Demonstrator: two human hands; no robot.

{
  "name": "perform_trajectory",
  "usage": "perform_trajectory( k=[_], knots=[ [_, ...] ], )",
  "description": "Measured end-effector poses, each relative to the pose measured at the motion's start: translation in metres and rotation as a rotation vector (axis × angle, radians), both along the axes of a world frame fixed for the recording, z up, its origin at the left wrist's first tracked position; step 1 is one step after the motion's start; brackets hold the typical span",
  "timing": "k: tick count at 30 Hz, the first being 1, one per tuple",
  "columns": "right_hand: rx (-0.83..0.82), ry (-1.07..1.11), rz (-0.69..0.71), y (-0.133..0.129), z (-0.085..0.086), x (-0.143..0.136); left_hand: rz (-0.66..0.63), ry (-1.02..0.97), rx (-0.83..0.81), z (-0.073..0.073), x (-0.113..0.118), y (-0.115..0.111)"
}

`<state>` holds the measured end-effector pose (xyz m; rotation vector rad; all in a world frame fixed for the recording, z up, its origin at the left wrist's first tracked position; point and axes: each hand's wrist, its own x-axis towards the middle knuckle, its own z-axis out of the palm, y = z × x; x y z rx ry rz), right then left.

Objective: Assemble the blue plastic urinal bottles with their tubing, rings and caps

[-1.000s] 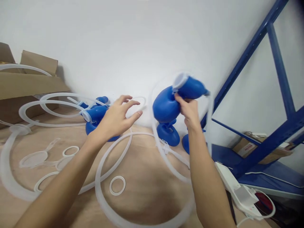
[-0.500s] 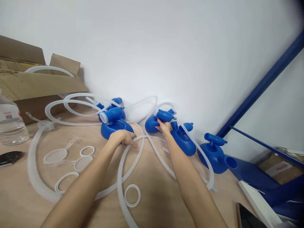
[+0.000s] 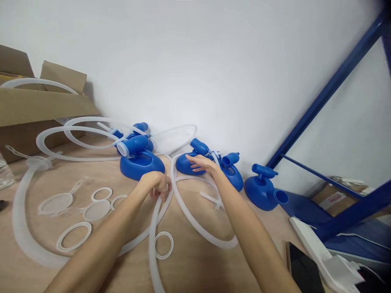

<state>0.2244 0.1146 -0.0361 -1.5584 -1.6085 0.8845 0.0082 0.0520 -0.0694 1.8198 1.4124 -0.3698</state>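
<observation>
Seemingly arranges tube (image 3: 152,244) with left hand (image 3: 157,184), cannot tell whether pinching; slightly spreads fingers of right hand (image 3: 205,164) beside blue jug (image 3: 182,164); next needs slack

- Blue bottles (image 3: 142,166): smooth plastic, soft sheen.
- Tubing (image 3: 194,221): translucent plastic, smooth.
- Flat rings (image 3: 74,236): pale, matt, plastic-looking.
- Tabletop (image 3: 195,268): wood-look, low sheen.
- Box (image 3: 45,106): matt cardboard.
- Phone (image 3: 305,270): dark, glossy.

White wall (image 3: 195,65) behind wooden surface (image 3: 195,260). Open cardboard box (image 3: 39,108) at left. At right: blue metal rack (image 3: 324,97) with a carton (image 3: 332,199) on its shelf; black smartphone (image 3: 305,266) beside white power strip (image 3: 317,256). Clear container (image 3: 4,175) at left edge, possibly a water bottle.
</observation>
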Motion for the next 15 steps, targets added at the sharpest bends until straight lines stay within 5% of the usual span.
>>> perform_trajectory(
  k=[3,6,10,15],
  knots=[
    [0.160,-0.119,-0.070,-0.018,0.017,0.051,0.010,0.004,0.049,0.002,-0.010,0.004],
    [0.348,-0.226,-0.337,-0.031,0.015,0.114,0.020,-0.011,0.101,0.006,-0.020,0.006],
    [0.339,-0.337,-0.490,-0.038,-0.027,0.172,0.041,-0.016,0.150,0.013,-0.029,0.005],
    [0.228,-0.442,-0.478,-0.034,-0.076,0.194,0.049,-0.010,0.208,0.022,-0.032,0.001]
  ],
)
